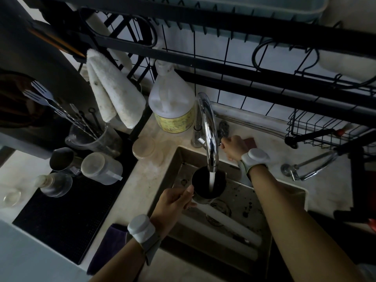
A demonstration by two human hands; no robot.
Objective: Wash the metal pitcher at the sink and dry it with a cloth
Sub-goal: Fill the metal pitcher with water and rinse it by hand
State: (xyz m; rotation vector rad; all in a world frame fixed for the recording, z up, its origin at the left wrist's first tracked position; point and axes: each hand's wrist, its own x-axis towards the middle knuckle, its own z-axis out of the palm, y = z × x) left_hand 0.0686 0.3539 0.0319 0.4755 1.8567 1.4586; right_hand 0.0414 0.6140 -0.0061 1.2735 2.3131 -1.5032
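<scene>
Head view, left hand (175,202) gripping metal pitcher (200,199) under running faucet (209,129), right hand (234,147) outstretched, pinching its lever (220,143)

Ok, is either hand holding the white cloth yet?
No, the white cloth hangs on the rack, while the left hand holds the pitcher under the tap and the right hand holds the tap lever.
</scene>
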